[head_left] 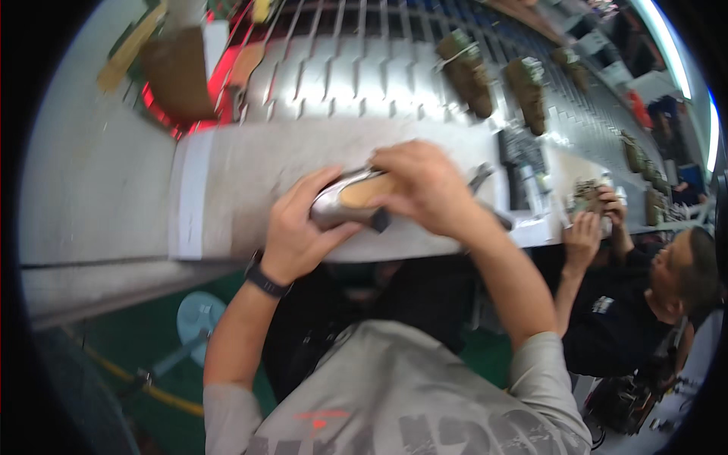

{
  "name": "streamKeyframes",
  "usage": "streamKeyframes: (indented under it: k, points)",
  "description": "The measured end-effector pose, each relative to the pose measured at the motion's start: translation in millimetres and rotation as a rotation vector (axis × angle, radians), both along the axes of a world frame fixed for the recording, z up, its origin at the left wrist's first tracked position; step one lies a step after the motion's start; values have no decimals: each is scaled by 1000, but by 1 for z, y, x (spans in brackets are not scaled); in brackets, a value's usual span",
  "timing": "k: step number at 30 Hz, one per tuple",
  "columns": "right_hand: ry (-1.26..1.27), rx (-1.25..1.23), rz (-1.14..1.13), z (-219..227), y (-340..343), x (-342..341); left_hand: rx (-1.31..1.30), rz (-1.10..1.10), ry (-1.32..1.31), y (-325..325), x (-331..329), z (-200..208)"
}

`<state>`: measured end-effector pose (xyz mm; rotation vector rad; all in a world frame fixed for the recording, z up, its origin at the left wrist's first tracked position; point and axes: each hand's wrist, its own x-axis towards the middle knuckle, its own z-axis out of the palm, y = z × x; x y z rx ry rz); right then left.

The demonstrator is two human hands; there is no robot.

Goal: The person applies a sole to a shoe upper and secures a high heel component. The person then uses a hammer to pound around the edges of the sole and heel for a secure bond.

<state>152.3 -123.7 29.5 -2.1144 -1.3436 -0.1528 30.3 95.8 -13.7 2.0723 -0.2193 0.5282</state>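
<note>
A shiny grey shoe (pixel 331 208) with a tan inner surface and a dark end piece is held above the near part of the pale workbench (pixel 250 171). My left hand (pixel 294 226) wraps round its left side, the thumb along the near edge. My right hand (pixel 425 186) is closed on its right side, fingers at the far rim and thumb by the tan area. Motion blurs the right fingers, and both hands hide part of the shoe.
Brown shoes (pixel 466 76) stand on a slatted metal conveyor (pixel 356 68) beyond the bench. Right of my hands lie a metal hand tool (pixel 480 178) and a dark tray (pixel 516 167). A co-worker (pixel 622 318) handles something at right. A red-lit machine (pixel 178 83) stands far left, a pale blue stool (pixel 199 322) below.
</note>
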Motion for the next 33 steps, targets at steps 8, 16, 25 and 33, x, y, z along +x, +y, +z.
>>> streamKeyframes:
  k: [8,16,25,33]
  points:
    - [-46,-36,-52,-9,7,-8,16,-24,-113,-3,9,-23]
    - [-64,-8,-73,-18,10,-19,44,-18,-168,-6,5,-26]
    - [140,-214,-146,6,16,-26,174,74,-241,-28,-10,-50]
    - [-78,-97,-65,-17,-14,4,176,115,-186,-38,-4,-42]
